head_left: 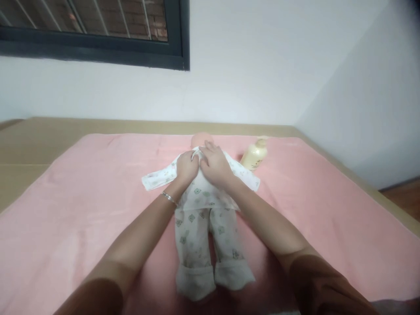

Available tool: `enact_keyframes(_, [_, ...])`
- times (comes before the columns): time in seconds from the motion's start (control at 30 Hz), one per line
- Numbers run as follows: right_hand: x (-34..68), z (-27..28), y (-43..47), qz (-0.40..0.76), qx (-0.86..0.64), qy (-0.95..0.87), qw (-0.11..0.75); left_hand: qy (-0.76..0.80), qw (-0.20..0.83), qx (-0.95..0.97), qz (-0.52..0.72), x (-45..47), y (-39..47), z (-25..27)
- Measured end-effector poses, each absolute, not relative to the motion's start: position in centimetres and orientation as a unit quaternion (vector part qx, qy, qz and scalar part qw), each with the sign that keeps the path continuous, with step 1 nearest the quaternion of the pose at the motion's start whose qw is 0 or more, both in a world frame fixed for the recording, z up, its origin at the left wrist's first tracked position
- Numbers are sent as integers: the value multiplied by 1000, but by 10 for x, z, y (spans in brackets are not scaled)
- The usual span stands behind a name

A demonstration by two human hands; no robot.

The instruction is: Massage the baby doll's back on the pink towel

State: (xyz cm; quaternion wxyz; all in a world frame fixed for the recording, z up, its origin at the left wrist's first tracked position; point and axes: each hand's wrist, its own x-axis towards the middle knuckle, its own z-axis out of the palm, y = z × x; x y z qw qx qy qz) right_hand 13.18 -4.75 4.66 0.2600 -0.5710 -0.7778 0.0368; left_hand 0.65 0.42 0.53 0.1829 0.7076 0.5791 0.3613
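Observation:
A doll lies on its back on a pink blanket, its round head [201, 139] pointing away from me. It wears a white patterned shirt [201, 194] with the sleeves spread to both sides, and matching trousers [193, 238] with turned-up cuffs. My left hand [188, 165] is closed on the shirt front just below the neck. Beside it, my right hand [215, 164] pinches the collar area between thumb and forefinger, its other fingers reaching toward the chin. Both hands cover the upper chest, so the closure there is hidden.
A pale yellow pump bottle [255, 154] leans tilted on the blanket, right of the doll's head. The pink blanket [108, 197] covers most of a wooden surface [19, 175]. Behind rises a white wall [246, 65] with a dark-framed window [179, 35] at upper left.

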Motion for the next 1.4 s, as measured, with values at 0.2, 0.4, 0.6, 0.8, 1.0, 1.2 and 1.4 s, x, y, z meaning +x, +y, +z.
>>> enact_keyframes(0.2, [127,39,-46,61,-561,-808,170,573,184,713,360,5,4,7])
enact_keyframes(0.4, [151,82,-54,76,-549,-802,224,581,205,702,358,6,4,11])
enact_keyframes(0.6, [225,125,-60,21,-589,-714,379,553,281,663,420,19,-19,38])
enact_keyframes(0.8, [282,134,-64,10,-657,-629,415,421,479,590,496,62,-45,65])
enact_keyframes(1.0, [283,125,-50,32,-653,-636,409,328,738,378,453,107,-34,91])
enact_keyframes(1.2, [279,110,-25,3,-663,-647,377,290,814,254,434,133,-7,108])
enact_keyframes(1.4, [268,95,-14,-15,-693,-667,273,188,872,174,418,152,-4,105])
